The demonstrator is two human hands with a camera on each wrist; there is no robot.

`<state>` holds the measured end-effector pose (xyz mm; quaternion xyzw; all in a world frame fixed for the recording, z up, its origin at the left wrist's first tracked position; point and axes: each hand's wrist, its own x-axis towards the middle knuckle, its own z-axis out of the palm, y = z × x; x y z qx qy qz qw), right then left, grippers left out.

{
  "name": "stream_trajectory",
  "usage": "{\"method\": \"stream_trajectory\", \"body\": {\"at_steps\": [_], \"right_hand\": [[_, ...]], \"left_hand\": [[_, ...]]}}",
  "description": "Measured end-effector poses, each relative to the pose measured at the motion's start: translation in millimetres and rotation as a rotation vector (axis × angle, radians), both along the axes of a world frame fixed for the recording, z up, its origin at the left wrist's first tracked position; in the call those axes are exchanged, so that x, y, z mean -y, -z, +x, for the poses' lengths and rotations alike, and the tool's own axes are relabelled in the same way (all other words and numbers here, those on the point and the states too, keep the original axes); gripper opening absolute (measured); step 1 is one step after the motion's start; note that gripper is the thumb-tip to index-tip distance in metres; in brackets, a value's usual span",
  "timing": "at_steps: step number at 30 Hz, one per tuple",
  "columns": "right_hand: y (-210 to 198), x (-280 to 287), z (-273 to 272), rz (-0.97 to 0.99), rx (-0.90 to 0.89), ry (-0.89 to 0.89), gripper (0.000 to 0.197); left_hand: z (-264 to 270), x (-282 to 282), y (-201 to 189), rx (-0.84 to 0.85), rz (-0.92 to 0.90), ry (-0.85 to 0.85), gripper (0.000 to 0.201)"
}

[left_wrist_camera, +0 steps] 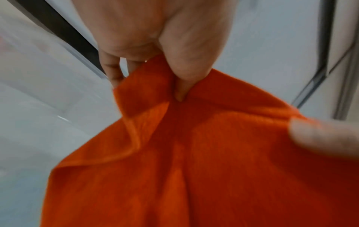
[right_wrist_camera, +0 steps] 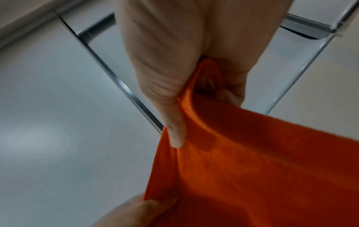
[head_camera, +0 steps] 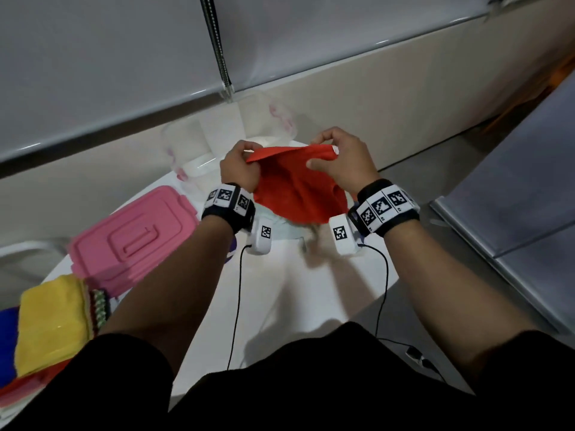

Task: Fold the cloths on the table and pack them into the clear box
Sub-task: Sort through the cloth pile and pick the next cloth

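Observation:
An orange-red cloth (head_camera: 295,188) hangs in the air over the white table (head_camera: 311,290), held up by its top edge. My left hand (head_camera: 241,164) pinches the cloth's left top corner (left_wrist_camera: 174,86). My right hand (head_camera: 336,157) pinches the right top edge (right_wrist_camera: 194,107). The cloth (left_wrist_camera: 194,161) sags between the hands, its lower part (right_wrist_camera: 252,169) draping down. The clear box (head_camera: 224,141) stands open just beyond the hands, at the table's far edge. A pale cloth (head_camera: 289,230) lies on the table under the red one, mostly hidden.
The pink lid (head_camera: 130,237) lies on the table to the left. A stack of folded cloths, yellow one (head_camera: 51,321) on top, sits at the near left. A grey panel (head_camera: 529,181) stands to the right. Thin black cables (head_camera: 238,306) trail from both wristbands.

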<state>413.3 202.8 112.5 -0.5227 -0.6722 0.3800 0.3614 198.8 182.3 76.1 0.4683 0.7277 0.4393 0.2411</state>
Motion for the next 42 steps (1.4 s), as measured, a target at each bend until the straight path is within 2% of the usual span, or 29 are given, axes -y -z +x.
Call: {"method": "stream_trajectory", "body": {"at_steps": [3, 6, 9, 12, 15, 17, 19, 20, 21, 23, 25, 27, 28, 30, 34, 37, 39, 42], "right_hand": [[-8.4, 6.8, -6.9, -0.006, 0.095, 0.008, 0.022], [-8.8, 12.5, -19.2, -0.034, 0.038, 0.044, 0.024], [-13.1, 23.3, -38.6, -0.069, -0.098, 0.033, 0.029], [-20.5, 41.3, -61.7, -0.202, -0.319, -0.089, 0.035], [-15.7, 55.4, -77.6, -0.387, -0.518, -0.221, 0.041], [-11.7, 67.1, -87.0, -0.527, -0.557, -0.3, 0.048], [-5.7, 78.0, -95.7, -0.602, -0.567, -0.325, 0.033], [-1.6, 81.5, -99.5, -0.617, -0.566, -0.309, 0.025], [3.6, 84.3, -103.2, -0.624, -0.555, -0.282, 0.022], [21.3, 84.9, -108.9, -0.578, -0.465, -0.225, 0.02], [44.9, 84.9, -112.6, -0.447, -0.26, -0.174, 0.009], [66.1, 88.2, -113.6, -0.362, -0.095, -0.12, 0.008], [72.8, 90.0, -114.7, -0.34, -0.08, -0.098, 0.008], [74.1, 93.4, -116.1, -0.304, -0.13, -0.064, 0.015], [64.9, 92.6, -119.5, -0.349, -0.38, -0.01, 0.015], [62.1, 96.8, -117.3, -0.415, -0.471, -0.021, 0.017], [76.3, 103.6, -112.3, -0.427, -0.376, -0.086, 0.014], [117.7, 124.0, -97.7, -0.479, -0.026, -0.22, 0.012]], "left_hand": [[-42.0, 25.2, -16.4, 0.074, 0.014, 0.02, 0.034], [-85.1, 56.4, -26.2, 0.18, 0.012, 0.118, 0.037], [-118.6, 92.0, -40.2, 0.229, 0.056, 0.117, 0.031], [-138.1, 129.0, -51.6, 0.33, 0.031, 0.193, 0.029], [-156.6, 162.0, -50.2, 0.522, -0.005, 0.22, 0.024], [-168.4, 179.5, -44.4, 0.68, 0.028, 0.22, 0.02], [-175.8, 193.5, -35.5, 0.787, 0.06, 0.202, 0.012], [-179.8, 198.2, -28.2, 0.799, 0.051, 0.18, 0.016], [-183.5, 201.7, -19.6, 0.802, 0.026, 0.148, 0.018], [-193.7, 205.4, 1.7, 0.696, -0.075, 0.085, 0.008], [-205.9, 207.4, 30.6, 0.51, -0.187, 0.024, 0.027], [-207.3, 210.2, 47.3, 0.362, -0.223, -0.03, 0.013], [-206.9, 210.3, 50.5, 0.329, -0.194, -0.052, 0.008], [-203.1, 208.6, 47.9, 0.325, -0.095, -0.107, 0.015], [-201.8, 205.2, 29.0, 0.499, 0.135, -0.133, 0.028], [-196.7, 213.2, 25.2, 0.494, 0.125, -0.05, 0.018], [-194.0, 222.2, 40.9, 0.448, 0.012, 0.014, 0.007], [-189.9, 247.7, 89.8, 0.308, -0.259, 0.054, 0.004]]}}
